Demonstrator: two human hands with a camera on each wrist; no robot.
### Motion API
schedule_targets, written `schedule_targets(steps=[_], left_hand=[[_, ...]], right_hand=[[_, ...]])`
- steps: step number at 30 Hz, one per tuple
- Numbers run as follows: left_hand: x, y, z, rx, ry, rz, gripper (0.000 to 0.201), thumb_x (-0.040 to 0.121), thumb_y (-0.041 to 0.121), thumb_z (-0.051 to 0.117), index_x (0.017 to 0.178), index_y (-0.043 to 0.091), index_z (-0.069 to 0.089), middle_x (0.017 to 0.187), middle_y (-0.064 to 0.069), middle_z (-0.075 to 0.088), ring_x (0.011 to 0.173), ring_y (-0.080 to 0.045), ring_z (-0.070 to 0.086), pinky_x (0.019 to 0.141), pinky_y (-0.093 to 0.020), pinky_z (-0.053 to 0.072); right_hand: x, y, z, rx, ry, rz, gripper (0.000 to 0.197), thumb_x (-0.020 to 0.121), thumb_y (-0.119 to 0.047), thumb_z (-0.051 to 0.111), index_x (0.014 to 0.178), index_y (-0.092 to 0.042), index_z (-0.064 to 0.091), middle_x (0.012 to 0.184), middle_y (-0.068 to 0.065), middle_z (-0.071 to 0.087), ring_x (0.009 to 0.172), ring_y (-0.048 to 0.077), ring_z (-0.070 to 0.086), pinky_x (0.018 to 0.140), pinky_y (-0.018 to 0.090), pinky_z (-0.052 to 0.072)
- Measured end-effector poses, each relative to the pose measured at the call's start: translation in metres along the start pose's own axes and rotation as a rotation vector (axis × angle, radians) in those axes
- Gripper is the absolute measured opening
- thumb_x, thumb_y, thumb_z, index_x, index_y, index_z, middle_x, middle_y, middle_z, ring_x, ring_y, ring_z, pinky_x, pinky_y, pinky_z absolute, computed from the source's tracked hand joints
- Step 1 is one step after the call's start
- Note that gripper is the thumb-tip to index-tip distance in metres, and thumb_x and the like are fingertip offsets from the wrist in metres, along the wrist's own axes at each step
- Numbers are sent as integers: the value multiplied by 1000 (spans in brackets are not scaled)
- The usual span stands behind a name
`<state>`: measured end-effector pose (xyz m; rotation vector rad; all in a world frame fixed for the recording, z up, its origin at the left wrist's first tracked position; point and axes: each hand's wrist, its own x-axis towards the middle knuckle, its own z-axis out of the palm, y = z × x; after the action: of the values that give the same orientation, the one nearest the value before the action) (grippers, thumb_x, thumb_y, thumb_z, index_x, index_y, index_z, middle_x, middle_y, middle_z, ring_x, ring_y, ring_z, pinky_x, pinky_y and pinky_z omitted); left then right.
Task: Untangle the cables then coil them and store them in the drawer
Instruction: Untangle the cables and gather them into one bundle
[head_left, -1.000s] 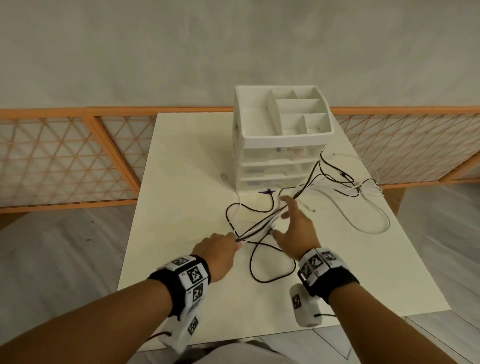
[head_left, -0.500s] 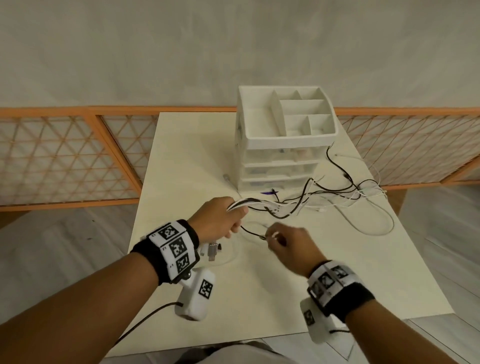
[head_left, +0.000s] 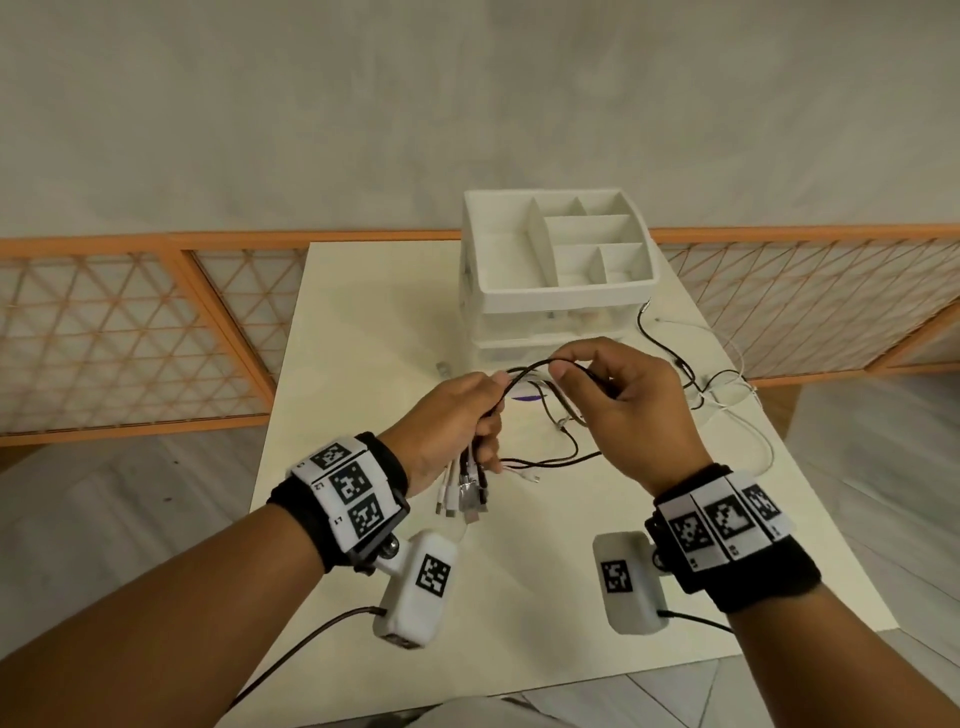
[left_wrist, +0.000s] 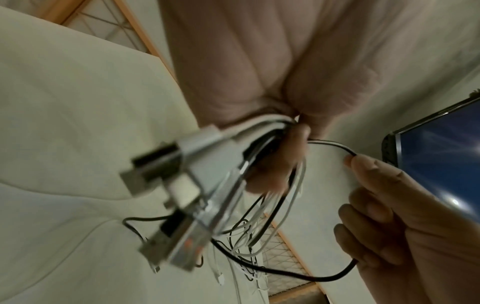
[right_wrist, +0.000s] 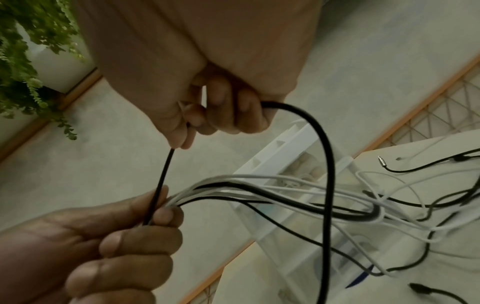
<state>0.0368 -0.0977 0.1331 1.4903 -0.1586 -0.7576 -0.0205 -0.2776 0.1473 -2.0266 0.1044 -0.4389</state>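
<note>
My left hand (head_left: 457, 426) grips a bundle of black and white cables (right_wrist: 259, 191) above the table, their USB plugs (head_left: 465, 496) hanging below the fist (left_wrist: 166, 181). My right hand (head_left: 618, 400) pinches one black cable (right_wrist: 324, 164) between thumb and fingers, looping it up from the bundle. The other cable ends (head_left: 717, 384) trail tangled on the table to the right. The white drawer unit (head_left: 558, 275) stands behind the hands, its drawers closed.
The cream table (head_left: 363, 332) has bare room at left and front. An orange lattice fence (head_left: 130, 332) runs behind it. A dark screen (left_wrist: 441, 156) shows in the left wrist view, a green plant (right_wrist: 31, 51) in the right wrist view.
Both hands rose off the table. The left gathered the cable ends into its fist; the right moved from the table up to pinch a black cable in front of the drawers.
</note>
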Motion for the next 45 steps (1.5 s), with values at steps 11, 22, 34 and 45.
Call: schedule_targets(steps=[11, 22, 34, 45], left_hand=[[-5, 25, -50, 325, 304, 229, 44, 95, 37, 65, 87, -5, 56, 57, 2, 29, 47, -14, 24, 46, -24, 25], [-1, -9, -80, 586, 508, 35, 50, 93, 57, 56, 75, 12, 45, 62, -6, 36, 57, -24, 36, 62, -36, 34], [-4, 0, -54, 393, 324, 138, 48, 103, 47, 44, 79, 10, 64, 51, 12, 38, 45, -13, 27, 47, -25, 24], [-32, -1, -52, 722, -24, 218, 40, 102, 34, 51, 78, 4, 63, 51, 11, 40, 42, -9, 34, 44, -21, 34]], right_hand=[[-21, 131, -38, -632, -222, 692, 21, 88, -47, 66, 81, -28, 71, 90, 6, 74, 88, 24, 66, 73, 28, 50], [40, 90, -100, -286, 424, 416, 14, 75, -48, 65, 77, -38, 73, 60, -1, 72, 70, 21, 73, 79, 49, 61], [17, 55, -42, -452, -166, 426, 91, 86, -14, 70, 156, -38, 18, 101, -3, 74, 103, 19, 64, 93, 28, 42], [13, 86, -5, -439, -430, 513, 11, 85, -22, 74, 81, -25, 64, 78, 6, 73, 75, 35, 73, 58, 28, 51]])
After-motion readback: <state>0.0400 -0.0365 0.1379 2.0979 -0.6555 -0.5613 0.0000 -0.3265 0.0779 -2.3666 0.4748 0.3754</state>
